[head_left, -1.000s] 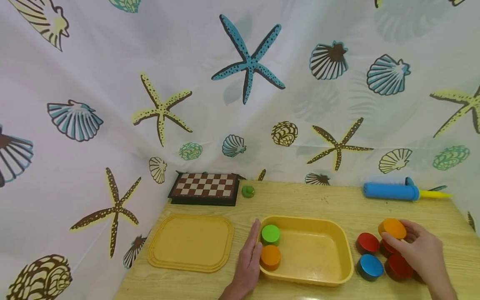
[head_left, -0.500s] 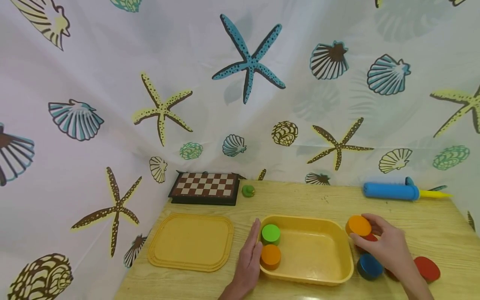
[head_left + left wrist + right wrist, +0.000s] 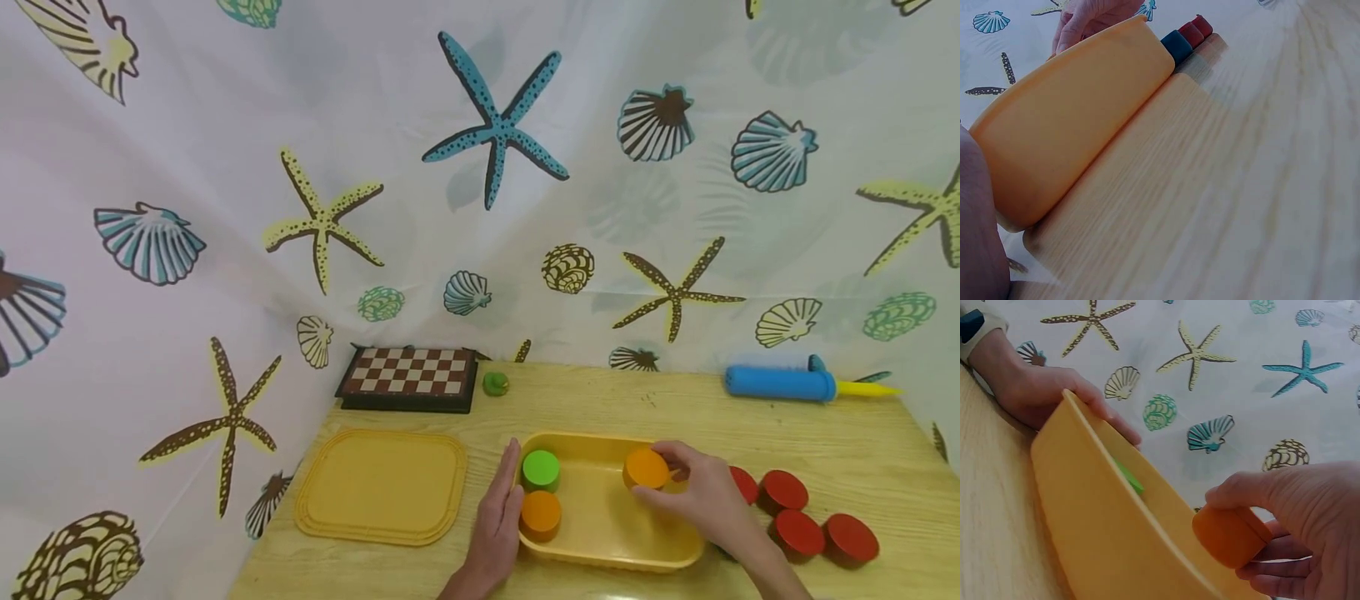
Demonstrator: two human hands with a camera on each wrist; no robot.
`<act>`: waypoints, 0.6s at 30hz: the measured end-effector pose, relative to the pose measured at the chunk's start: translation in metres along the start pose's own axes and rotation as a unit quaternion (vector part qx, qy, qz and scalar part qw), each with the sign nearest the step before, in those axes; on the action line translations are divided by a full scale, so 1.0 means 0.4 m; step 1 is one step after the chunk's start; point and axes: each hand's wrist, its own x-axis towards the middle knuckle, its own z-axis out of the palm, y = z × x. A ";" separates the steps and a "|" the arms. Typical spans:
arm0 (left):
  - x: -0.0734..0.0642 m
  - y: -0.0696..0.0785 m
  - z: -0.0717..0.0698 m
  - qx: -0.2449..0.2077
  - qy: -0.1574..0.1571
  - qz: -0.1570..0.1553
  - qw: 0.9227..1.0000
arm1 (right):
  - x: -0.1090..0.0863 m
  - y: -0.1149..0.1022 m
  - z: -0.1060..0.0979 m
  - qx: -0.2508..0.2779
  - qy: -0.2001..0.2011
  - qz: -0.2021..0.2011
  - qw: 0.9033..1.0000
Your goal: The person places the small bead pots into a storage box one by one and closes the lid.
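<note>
My right hand (image 3: 701, 492) pinches an orange round cap-like disc (image 3: 647, 468) between thumb and fingers, over the right half of a yellow plastic tub (image 3: 600, 557). In the right wrist view the orange disc (image 3: 1229, 536) appears just above the tub's rim. My left hand (image 3: 492, 517) lies with straight fingers along the tub's left end, its palm against the outer wall. Inside the tub at the left are a green disc (image 3: 541, 471) and, nearer me, a second orange disc (image 3: 540, 515). The left wrist view shows the tub's outer side (image 3: 1079, 119).
Several red discs (image 3: 797, 534) stand right of the tub, with a blue disc (image 3: 1176, 47) beside them. A yellow lid (image 3: 381, 486) lies at the left. Behind are a checkerboard box (image 3: 408, 372), a small green object (image 3: 496, 383) and a blue pump (image 3: 780, 382).
My right hand has carried the orange disc leftward from above the red discs to over the tub. The left hand has stayed at the tub's end.
</note>
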 end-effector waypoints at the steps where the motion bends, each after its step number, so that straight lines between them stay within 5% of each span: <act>1: -0.002 0.001 0.000 -0.003 0.000 -0.002 1.000 | 0.005 0.001 0.011 0.004 -0.013 -0.007 1.000; 9: -0.009 0.004 -0.008 -0.003 0.000 0.005 1.000 | 0.046 -0.005 0.103 -0.001 -0.077 -0.074 0.994; 18: 0.005 0.006 -0.004 -0.003 -0.003 -0.009 1.000 | 0.083 -0.031 0.155 -0.046 -0.077 -0.030 0.996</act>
